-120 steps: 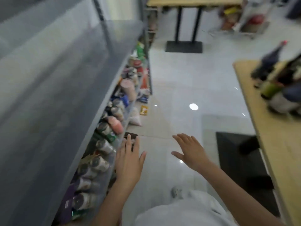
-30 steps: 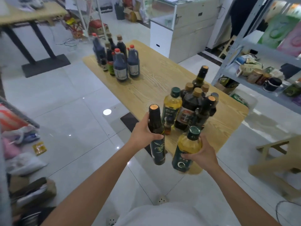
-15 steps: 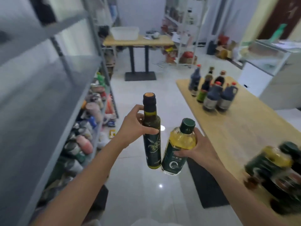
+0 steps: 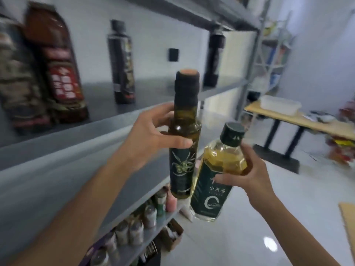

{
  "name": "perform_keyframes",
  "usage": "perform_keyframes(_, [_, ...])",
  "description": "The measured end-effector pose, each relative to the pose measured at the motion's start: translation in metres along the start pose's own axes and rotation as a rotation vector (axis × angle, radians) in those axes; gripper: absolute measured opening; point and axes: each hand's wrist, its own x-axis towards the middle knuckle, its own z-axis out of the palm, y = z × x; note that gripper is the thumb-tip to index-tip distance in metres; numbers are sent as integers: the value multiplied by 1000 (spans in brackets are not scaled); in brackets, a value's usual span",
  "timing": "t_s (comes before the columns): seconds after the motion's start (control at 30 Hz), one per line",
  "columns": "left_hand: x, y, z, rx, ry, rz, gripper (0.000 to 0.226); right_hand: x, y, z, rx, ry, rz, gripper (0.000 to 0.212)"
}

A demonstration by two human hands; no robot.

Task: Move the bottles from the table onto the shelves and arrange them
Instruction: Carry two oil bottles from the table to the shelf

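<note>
Hands are gripping both bottles upright: left hand, clutching the tall dark-green glass olive-oil bottle, is hovering nearer the grey metal shelf at ten o'clock, while right hand is clasping the squat yellow-oil bottle with green cap.

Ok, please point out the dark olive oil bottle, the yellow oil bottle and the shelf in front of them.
dark olive oil bottle [image 4: 181, 166]: head view, on its label.
yellow oil bottle [image 4: 223, 160]: head view, on its clear shoulder.
shelf [image 4: 96, 100]: head view, on its bare grey board.
</note>
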Motion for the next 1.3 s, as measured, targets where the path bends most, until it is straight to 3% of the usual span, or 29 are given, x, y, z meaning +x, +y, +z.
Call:
perform_keyframes(0.27, [10, 73, -38, 82, 379, 133, 57, 86, -73, 42, 206, -327, -289, 86])
perform_keyframes(0.47, [27, 113, -59, 250, 620, 187, 58, 131, -123, 98, 300, -385, -396, 88])
perform_keyframes(0.6, [44, 125, -71, 339, 757, 196, 66, 156, -147, 124, 409, -389, -391, 74])
perform_keyframes(0.7, [56, 120, -78, 419, 825, 201, 61, 171, -154, 139, 466, -377, -383, 61])
perform_keyframes(1.0, [82, 77, -77, 689, 934, 267, 66, 194, -140, 171, 501, -340, -371, 70])
perform_keyframes(1.3, [92, 54, -96, 831, 993, 157, 68, 201, -122, 210, 426, -331, -430, 83])
